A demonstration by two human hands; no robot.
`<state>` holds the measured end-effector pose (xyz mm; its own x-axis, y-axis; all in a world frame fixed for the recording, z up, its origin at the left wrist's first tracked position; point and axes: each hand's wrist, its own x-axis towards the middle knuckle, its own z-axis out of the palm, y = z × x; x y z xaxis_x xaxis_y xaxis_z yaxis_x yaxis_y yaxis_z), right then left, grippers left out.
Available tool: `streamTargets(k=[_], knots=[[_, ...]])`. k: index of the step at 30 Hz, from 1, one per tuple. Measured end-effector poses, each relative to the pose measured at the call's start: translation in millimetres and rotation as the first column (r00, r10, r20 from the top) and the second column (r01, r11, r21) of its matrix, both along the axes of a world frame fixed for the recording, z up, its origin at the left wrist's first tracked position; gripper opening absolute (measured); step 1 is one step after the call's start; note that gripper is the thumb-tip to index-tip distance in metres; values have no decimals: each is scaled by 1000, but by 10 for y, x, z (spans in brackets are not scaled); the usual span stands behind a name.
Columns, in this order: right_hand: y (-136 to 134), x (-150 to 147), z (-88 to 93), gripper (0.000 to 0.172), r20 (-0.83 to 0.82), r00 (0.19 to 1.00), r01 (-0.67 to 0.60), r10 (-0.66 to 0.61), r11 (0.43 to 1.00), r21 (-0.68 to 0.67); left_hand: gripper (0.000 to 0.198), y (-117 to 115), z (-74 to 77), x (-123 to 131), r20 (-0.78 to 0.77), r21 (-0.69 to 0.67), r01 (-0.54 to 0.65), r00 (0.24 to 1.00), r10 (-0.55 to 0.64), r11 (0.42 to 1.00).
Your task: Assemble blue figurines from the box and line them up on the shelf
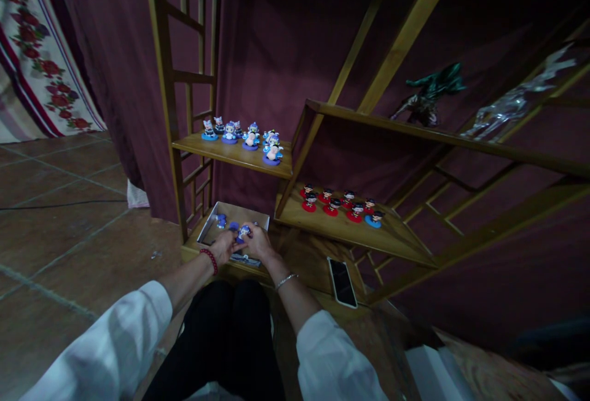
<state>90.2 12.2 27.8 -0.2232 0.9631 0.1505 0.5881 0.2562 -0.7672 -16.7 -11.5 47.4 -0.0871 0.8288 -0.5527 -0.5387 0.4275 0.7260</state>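
Purple fig. (244, 233) btwn L+R fingers (252, 237), over box (251, 212)

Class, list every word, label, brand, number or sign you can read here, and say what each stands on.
No text can be read anywhere in this picture.
Phone: dark, no lettering readable.
Open box: any print on it or inside is too small to read.
Held figurine: too small and blurred for any marking to be read.

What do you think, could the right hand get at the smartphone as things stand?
Probably yes: the smartphone lies uncovered to the right of the right hand, with nothing visibly blocking the way, though that hand is holding a purple-and-white figurine.
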Motion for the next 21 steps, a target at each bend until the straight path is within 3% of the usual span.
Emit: streamTargets(k=[9, 21], knots=[[-87, -70, 13, 34, 7, 1000, 30, -30, 999, 17, 19, 13, -97, -35, -11, -13, -40, 999, 40, 999], [-135, -162, 70, 30, 106, 983, 151, -150, 989, -2, 19, 20, -94, -7, -7, 2, -72, 997, 72, 997]])
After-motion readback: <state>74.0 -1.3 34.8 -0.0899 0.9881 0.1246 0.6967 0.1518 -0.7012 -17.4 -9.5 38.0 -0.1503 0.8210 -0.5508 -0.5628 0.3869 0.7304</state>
